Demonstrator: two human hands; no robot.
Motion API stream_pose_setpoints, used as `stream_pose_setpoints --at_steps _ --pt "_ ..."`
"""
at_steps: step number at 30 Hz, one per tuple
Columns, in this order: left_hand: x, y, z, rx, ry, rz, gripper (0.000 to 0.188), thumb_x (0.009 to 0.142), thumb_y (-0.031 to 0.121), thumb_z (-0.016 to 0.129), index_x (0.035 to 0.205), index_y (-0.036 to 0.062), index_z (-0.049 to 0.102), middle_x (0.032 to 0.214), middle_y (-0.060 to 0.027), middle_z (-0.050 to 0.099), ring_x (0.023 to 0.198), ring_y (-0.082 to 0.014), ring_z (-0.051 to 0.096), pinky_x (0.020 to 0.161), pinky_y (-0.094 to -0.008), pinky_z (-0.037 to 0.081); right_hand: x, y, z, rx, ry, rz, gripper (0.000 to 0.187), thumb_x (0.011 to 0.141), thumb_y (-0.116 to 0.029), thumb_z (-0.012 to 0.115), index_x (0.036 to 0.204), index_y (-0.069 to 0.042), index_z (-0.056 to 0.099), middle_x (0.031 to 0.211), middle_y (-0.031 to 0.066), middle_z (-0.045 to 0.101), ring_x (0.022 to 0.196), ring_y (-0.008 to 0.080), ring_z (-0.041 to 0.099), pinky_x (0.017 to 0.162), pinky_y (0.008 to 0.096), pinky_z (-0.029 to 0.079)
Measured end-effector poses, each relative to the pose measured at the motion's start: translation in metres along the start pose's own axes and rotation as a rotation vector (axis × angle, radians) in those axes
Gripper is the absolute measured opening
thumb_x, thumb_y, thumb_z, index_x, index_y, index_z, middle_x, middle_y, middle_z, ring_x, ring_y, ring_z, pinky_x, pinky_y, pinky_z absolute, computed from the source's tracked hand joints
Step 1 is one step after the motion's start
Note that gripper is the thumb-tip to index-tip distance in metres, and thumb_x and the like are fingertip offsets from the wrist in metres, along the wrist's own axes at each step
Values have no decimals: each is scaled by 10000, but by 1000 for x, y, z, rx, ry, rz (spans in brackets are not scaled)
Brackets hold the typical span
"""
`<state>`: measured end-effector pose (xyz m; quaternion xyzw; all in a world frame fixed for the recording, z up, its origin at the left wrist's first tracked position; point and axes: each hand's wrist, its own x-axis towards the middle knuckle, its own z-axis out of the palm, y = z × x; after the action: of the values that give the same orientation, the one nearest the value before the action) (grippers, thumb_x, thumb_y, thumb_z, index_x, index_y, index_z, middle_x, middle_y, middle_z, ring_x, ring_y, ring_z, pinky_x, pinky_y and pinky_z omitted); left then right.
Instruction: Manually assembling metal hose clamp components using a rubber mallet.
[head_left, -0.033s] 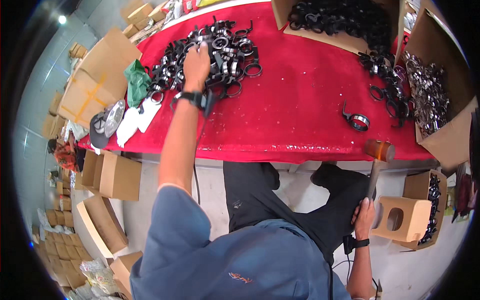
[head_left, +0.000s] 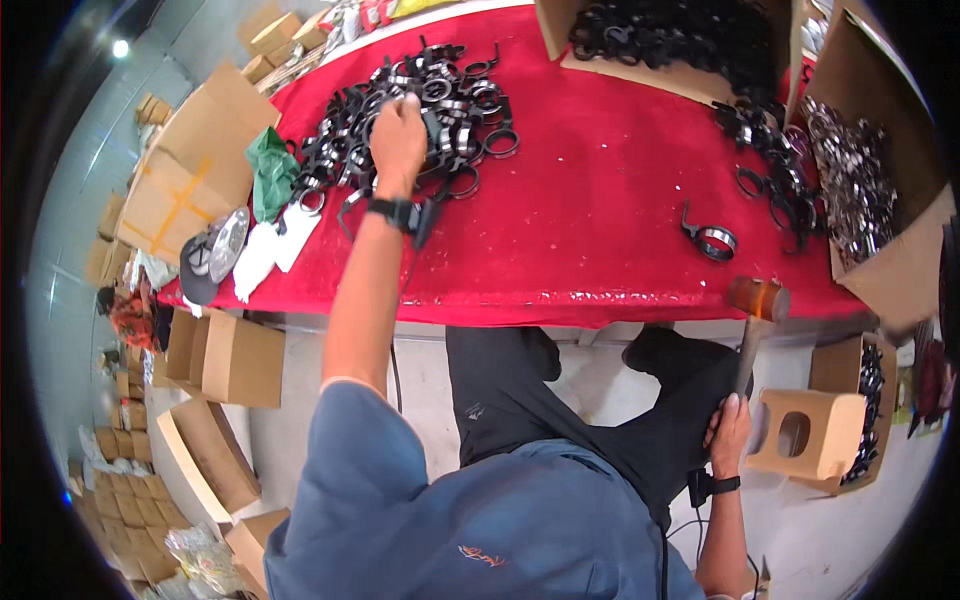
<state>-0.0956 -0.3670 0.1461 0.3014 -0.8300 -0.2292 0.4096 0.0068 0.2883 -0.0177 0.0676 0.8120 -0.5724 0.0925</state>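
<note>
My left hand (head_left: 398, 140) is stretched over a pile of black ring clamps (head_left: 468, 105) with silvery bands, at the far left of the red-covered table. Its fingers are curled closed among the clamps; what they grip, if anything, is hidden. By my right thigh, my right hand (head_left: 728, 430) is wrapped round the handle of a mallet (head_left: 757, 300), whose amber-brown head points up near the table's front edge. One ring clamp (head_left: 712, 240) with a thin upright arm lies alone on the red cloth beyond the mallet head.
At the back right, a carton (head_left: 640, 75) holds black rings, some spilling onto the red cloth (head_left: 570, 220). Shiny metal bands (head_left: 850, 180) fill another carton beside it. A green bag (head_left: 272, 170) and a cap (head_left: 200, 270) lie left. Open cartons (head_left: 242, 360) stand on the floor.
My left hand has drawn very slightly toward me over the pile, its fingers still curled. The right hand and mallet stay in place.
</note>
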Motion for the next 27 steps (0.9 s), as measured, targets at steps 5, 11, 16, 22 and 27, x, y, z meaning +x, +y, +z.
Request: stream_pose_setpoints --at_steps 5,11,16,22,27 --pt "-99 80 47 -206 -334 407 245 985 133 693 1197 36 767 1108 -180 781 1075 -350 745 932 -406 573 5 -9 10 218 62 47 436 1141 -491 481 991 -86 543 664 -6 487 438 93 452 392 268 386" --pt "-182 166 148 -334 -649 881 431 878 -31 668 1293 75 717 1393 -182 677 1184 -395 696 1002 -451 586 5 -4 12 325 135 45 477 1131 -522 510 984 -70 538 651 3 487 434 99 459 387 275 393" --pt "-183 174 213 -97 -737 1130 407 841 -19 662 1218 96 765 1409 -190 668 1188 -415 690 991 -492 578 3 -6 11 271 135 24 463 1139 -486 513 955 -62 532 646 16 508 444 105 487 392 282 409" --pt "-183 193 189 -58 -953 1088 121 911 91 693 1017 33 704 1036 -163 722 1013 -366 721 874 -494 580 0 1 3 289 138 47 465 1134 -488 525 955 -59 537 647 22 521 448 108 499 392 289 420" --pt "-232 167 98 -435 -1450 26 211 1096 207 618 1129 -2 620 1035 -133 739 755 -171 742 637 -323 605 -2 -2 0 257 104 59 467 1126 -488 543 947 -57 528 618 21 518 449 112 514 399 292 430"
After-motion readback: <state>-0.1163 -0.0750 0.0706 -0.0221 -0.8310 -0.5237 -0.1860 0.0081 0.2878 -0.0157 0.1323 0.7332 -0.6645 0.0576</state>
